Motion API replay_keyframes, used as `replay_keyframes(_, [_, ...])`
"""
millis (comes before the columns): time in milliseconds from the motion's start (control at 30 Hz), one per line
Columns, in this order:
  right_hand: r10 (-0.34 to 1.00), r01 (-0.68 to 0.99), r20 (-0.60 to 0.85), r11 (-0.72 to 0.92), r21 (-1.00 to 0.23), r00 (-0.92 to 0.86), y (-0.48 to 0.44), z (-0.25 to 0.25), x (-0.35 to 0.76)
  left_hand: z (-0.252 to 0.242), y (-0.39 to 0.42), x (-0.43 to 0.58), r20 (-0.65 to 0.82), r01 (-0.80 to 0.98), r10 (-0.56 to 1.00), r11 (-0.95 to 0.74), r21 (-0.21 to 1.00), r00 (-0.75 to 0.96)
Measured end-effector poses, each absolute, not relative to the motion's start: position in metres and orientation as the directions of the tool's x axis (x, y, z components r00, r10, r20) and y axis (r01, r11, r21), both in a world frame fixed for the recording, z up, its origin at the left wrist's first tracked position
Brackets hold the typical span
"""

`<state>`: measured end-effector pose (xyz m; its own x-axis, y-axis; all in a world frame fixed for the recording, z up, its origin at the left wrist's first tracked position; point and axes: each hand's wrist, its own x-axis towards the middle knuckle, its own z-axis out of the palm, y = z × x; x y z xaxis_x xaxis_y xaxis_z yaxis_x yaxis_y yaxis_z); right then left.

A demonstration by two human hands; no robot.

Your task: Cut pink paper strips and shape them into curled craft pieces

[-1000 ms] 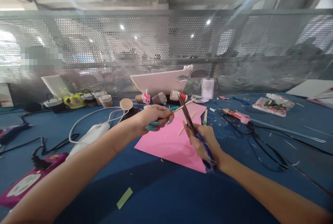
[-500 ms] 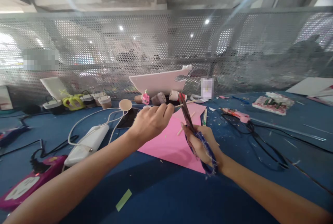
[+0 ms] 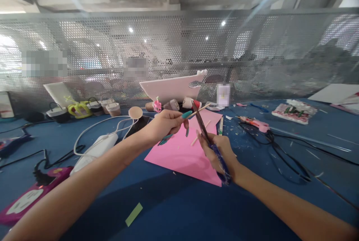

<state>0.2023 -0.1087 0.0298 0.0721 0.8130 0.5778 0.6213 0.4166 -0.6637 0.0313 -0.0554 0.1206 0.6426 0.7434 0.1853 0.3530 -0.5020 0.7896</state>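
Observation:
My left hand (image 3: 164, 126) pinches a thin wooden stick (image 3: 204, 107) between thumb and finger, its other fingers loosely curled. In my right hand (image 3: 224, 153) is a pair of scissors (image 3: 201, 121) with tape-wrapped blue handles, blades pointing up and away. Those blades cross the stick just beyond my left fingertips; whether they bite into it I cannot tell. Beneath both hands lies a sheet of pink paper (image 3: 179, 160). Another pale stick (image 3: 196, 139) rests on it, partly behind the scissors.
A glue gun (image 3: 255, 123) with a black cable lies at right. White power strip (image 3: 97, 153) and magenta box (image 3: 33, 196) sit at left. Spools (image 3: 188, 102), a white board (image 3: 171, 86) and small cups (image 3: 113, 109) line the back. A green paper strip (image 3: 134, 214) lies in front.
My left hand has rolled over, so its thumb and green-nailed fingers now show around the stick. The scissor handles have come closer together, with the blades narrower.

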Motion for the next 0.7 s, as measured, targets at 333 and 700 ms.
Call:
replay_keyframes(333, [0.941,0.271,0.338,0.326,-0.906,-0.003,-0.112,0.031,0.202,0.116,-0.064,0.034,0.364,0.513,0.745,-0.656,0.554,0.559])
replay_keyframes(700, [0.938,0.199,0.343,0.345,-0.917,-0.046,-0.107,0.030,0.204,0.107,-0.067,0.038,0.424,0.569,0.703,-0.712,0.413,0.572])
